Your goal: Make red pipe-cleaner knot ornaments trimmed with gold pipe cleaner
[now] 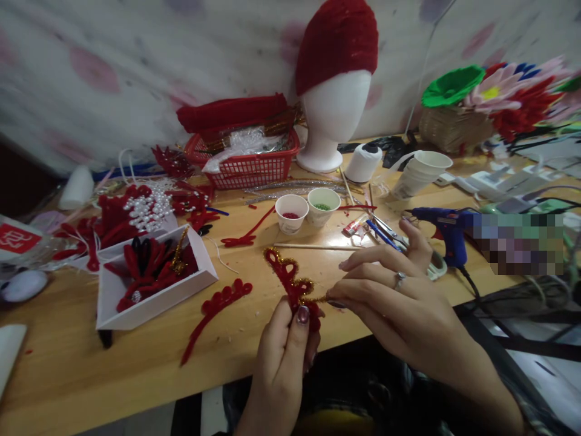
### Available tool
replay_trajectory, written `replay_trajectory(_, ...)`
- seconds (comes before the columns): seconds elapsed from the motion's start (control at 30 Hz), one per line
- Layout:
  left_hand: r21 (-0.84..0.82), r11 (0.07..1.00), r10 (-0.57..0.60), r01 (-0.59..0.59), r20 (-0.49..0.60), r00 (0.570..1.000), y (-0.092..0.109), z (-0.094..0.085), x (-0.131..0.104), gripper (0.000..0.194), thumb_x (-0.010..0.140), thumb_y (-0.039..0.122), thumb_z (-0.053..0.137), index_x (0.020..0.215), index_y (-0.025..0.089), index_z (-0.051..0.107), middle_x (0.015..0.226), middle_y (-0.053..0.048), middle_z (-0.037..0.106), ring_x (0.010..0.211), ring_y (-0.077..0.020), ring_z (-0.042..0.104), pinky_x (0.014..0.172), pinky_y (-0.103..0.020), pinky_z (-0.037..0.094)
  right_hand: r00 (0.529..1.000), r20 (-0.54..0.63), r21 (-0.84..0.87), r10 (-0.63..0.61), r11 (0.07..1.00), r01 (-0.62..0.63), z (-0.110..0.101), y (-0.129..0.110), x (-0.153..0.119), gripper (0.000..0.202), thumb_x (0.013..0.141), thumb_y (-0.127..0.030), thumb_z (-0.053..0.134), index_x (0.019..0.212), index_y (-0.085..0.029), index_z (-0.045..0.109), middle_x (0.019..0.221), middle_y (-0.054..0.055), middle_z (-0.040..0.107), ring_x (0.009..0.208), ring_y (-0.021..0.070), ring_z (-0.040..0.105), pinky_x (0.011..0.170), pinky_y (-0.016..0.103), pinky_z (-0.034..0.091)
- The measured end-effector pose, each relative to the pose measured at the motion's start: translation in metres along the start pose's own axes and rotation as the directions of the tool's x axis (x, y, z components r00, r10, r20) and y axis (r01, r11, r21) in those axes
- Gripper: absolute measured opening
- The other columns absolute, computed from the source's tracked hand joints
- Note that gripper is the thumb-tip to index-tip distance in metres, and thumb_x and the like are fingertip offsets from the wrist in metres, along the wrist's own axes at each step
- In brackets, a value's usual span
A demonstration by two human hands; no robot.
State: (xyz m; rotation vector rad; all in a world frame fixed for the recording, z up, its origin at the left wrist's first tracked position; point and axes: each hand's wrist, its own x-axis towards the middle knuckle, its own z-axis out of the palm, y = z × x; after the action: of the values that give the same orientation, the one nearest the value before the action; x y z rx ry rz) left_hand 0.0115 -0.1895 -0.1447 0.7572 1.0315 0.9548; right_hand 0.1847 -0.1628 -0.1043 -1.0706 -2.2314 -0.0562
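Observation:
Near the table's front edge my left hand [288,348] pinches a red looped chenille piece [287,275], whose upper loops are edged with gold tinsel. My right hand [390,290] is just to the right, thumb and index finger closed on the end of the gold tinsel stem [315,299] that runs out from the red piece; its other fingers are partly spread, and a ring shows on one. A second red looped piece [222,303] lies on the table to the left of my left hand. A thin wooden stick [318,246] lies behind the held piece.
A white box [154,303] of red pieces stands left. Paper cups of red beads [290,225] and green beads [324,217] are behind my hands, with a red basket [249,169] and a foam head [333,115] farther back. A blue glue gun [454,236] lies right.

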Motion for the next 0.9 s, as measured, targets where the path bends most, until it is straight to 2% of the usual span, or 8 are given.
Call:
replay_trajectory(0.13, 0.035, 0.999, 0.022, -0.023, 0.022, 1.0, 0.001, 0.0, 0.002, 0.046, 0.085, 0.064, 0.06, 0.081, 0.018, 0.06, 0.064, 0.005, 0.044, 0.053, -0.0074, 0.034, 0.048, -0.022, 0.03, 1.0, 0.002, -0.012, 0.028, 1.0, -0.028, 0.001, -0.001, 0.002, 0.021, 0.092, -0.007, 0.055, 0.095, -0.025, 0.065, 0.078, -0.001, 0.071, 0.095, 0.0196, 0.065, 0.096, 0.04, 0.044)
replay_trajectory(0.27, 0.038, 0.999, 0.011, -0.012, 0.027, 1.0, -0.001, -0.003, 0.003, 0.044, 0.087, 0.062, 0.058, 0.082, 0.019, 0.059, 0.063, 0.005, 0.042, 0.054, -0.008, 0.035, 0.05, -0.022, 0.029, 0.998, 0.039, 0.011, 0.055, 0.998, -0.055, 0.001, -0.002, 0.003, 0.015, 0.093, -0.013, 0.058, 0.092, -0.025, 0.065, 0.077, -0.004, 0.07, 0.091, 0.018, 0.065, 0.113, 0.05, 0.022)
replay_trajectory(0.33, 0.074, 0.997, 0.023, -0.026, 0.033, 0.999, -0.003, -0.005, 0.003, 0.044, 0.089, 0.061, 0.056, 0.079, 0.019, 0.057, 0.061, 0.005, 0.042, 0.055, -0.0089, 0.035, 0.051, -0.023, 0.03, 0.993, 0.062, 0.046, 0.1, 0.994, -0.103, 0.001, -0.002, 0.003, 0.01, 0.094, -0.017, 0.059, 0.093, -0.025, 0.065, 0.083, -0.002, 0.071, 0.091, 0.0179, 0.065, 0.113, 0.05, 0.018)
replay_trajectory(0.4, 0.123, 0.991, 0.04, -0.045, 0.044, 0.998, -0.004, -0.007, 0.002, 0.044, 0.091, 0.06, 0.054, 0.078, 0.019, 0.057, 0.06, 0.005, 0.042, 0.055, -0.0096, 0.035, 0.053, -0.024, 0.03, 0.989, 0.06, 0.065, 0.132, 0.989, -0.136, 0.002, -0.002, 0.002, 0.009, 0.094, -0.018, 0.059, 0.096, -0.025, 0.064, 0.09, 0.0, 0.07, 0.093, 0.018, 0.065, 0.11, 0.048, 0.022)
replay_trajectory(0.5, 0.157, 0.987, 0.029, -0.039, 0.063, 0.998, -0.004, -0.009, 0.0, 0.043, 0.091, 0.061, 0.053, 0.086, 0.019, 0.061, 0.064, 0.004, 0.043, 0.056, -0.01, 0.034, 0.052, -0.025, 0.03, 0.99, 0.072, 0.08, 0.125, 0.988, -0.13, 0.002, -0.001, 0.003, 0.01, 0.095, -0.018, 0.059, 0.101, -0.025, 0.064, 0.096, 0.0, 0.07, 0.095, 0.0173, 0.064, 0.109, 0.045, 0.025)
replay_trajectory(0.63, 0.168, 0.985, 0.013, -0.035, 0.13, 0.991, -0.004, -0.014, 0.0, 0.041, 0.092, 0.059, 0.053, 0.096, 0.019, 0.064, 0.069, 0.002, 0.047, 0.054, -0.0098, 0.033, 0.05, -0.024, 0.03, 0.986, 0.154, 0.104, 0.066, 0.991, -0.083, -0.005, 0.006, 0.006, 0.013, 0.097, -0.017, 0.057, 0.101, -0.026, 0.065, 0.09, -0.002, 0.07, 0.09, 0.0153, 0.065, 0.112, 0.048, 0.022)
replay_trajectory(0.77, 0.211, 0.977, -0.03, -0.008, 0.174, 0.984, -0.001, -0.017, -0.001, 0.039, 0.094, 0.057, 0.05, 0.092, 0.019, 0.062, 0.074, 0.001, 0.052, 0.056, -0.0089, 0.036, 0.051, -0.024, 0.029, 0.972, 0.231, 0.148, -0.039, 0.989, 0.004, -0.011, 0.014, 0.011, 0.009, 0.094, -0.022, 0.063, 0.103, -0.022, 0.065, 0.088, 0.0, 0.071, 0.087, 0.0159, 0.066, 0.106, 0.045, 0.036)
replay_trajectory(0.9, 0.225, 0.974, -0.082, 0.035, 0.202, 0.976, 0.002, -0.017, -0.002, 0.042, 0.092, 0.06, 0.053, 0.085, 0.019, 0.058, 0.07, 0.003, 0.047, 0.057, -0.009, 0.035, 0.051, -0.025, 0.028, 0.969, 0.239, 0.204, -0.066, 0.979, 0.016, -0.009, 0.015, 0.013, 0.011, 0.092, -0.022, 0.066, 0.103, -0.018, 0.064, 0.087, 0.001, 0.071, 0.082, 0.0144, 0.066, 0.097, 0.037, 0.047)
